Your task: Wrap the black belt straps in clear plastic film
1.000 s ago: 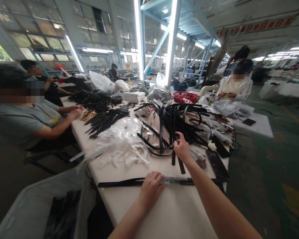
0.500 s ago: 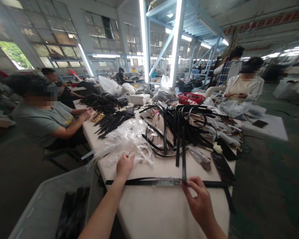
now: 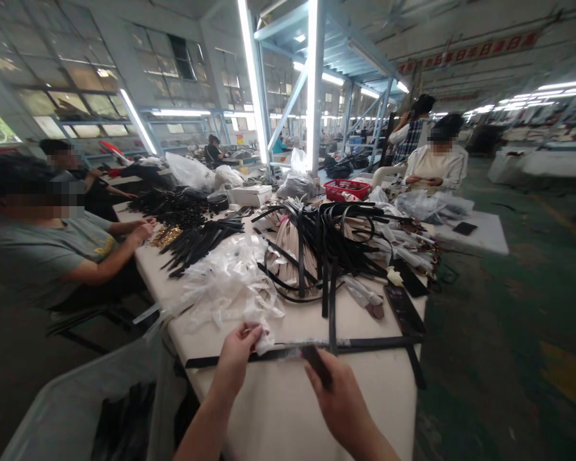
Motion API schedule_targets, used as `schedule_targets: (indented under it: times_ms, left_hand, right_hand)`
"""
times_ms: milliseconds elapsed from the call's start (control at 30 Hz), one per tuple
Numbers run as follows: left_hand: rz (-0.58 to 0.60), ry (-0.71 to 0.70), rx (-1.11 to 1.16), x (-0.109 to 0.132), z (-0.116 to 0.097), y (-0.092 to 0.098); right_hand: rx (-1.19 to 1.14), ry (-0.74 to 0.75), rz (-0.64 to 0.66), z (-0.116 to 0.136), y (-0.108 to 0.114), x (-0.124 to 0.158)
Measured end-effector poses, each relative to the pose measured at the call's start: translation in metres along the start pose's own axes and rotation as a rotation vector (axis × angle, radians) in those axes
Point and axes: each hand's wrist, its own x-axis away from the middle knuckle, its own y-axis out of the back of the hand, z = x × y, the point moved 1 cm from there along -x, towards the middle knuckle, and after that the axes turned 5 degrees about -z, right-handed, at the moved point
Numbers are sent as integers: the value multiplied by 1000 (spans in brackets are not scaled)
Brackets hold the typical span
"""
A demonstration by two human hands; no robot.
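Observation:
My left hand (image 3: pixel 234 360) is closed in a pinch on a clear plastic sleeve (image 3: pixel 265 342), just in front of a loose heap of such sleeves (image 3: pixel 230 272). In my right hand (image 3: pixel 340 398) is a dark strap (image 3: pixel 315 363), its end pointing at the left hand. Behind both hands a long black strap (image 3: pixel 379 343) lies across the table, with shiny clear plastic round its middle part. Another black strap (image 3: pixel 333 307) runs from the big strap pile toward it. How far the held strap reaches inside my right hand is hidden.
A pile of black and beige straps (image 3: pixel 312 243) covers the table's middle. A phone (image 3: pixel 404 310) lies at the right edge, a red basket (image 3: pixel 346 189) farther back. A grey bin (image 3: pixel 72 390) with black pieces stands below left. A co-worker (image 3: pixel 52 237) sits at the left.
My left hand has drawn a plastic sleeve from the heap toward me. My right hand has come nearer the left and now holds up a dark strap. The view has turned right.

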Motion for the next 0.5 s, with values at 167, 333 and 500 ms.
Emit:
schedule_targets:
  times_ms: [167, 333, 500]
  left_hand:
    - [32, 28, 197, 69, 1, -31]
    - [-113, 41, 340, 70, -25, -25]
    - [-238, 11, 393, 34, -53, -1]
  right_hand:
    - [105, 109, 131, 7, -24, -8]
    - [161, -119, 291, 16, -16, 1]
    - [254, -491, 244, 31, 24, 27]
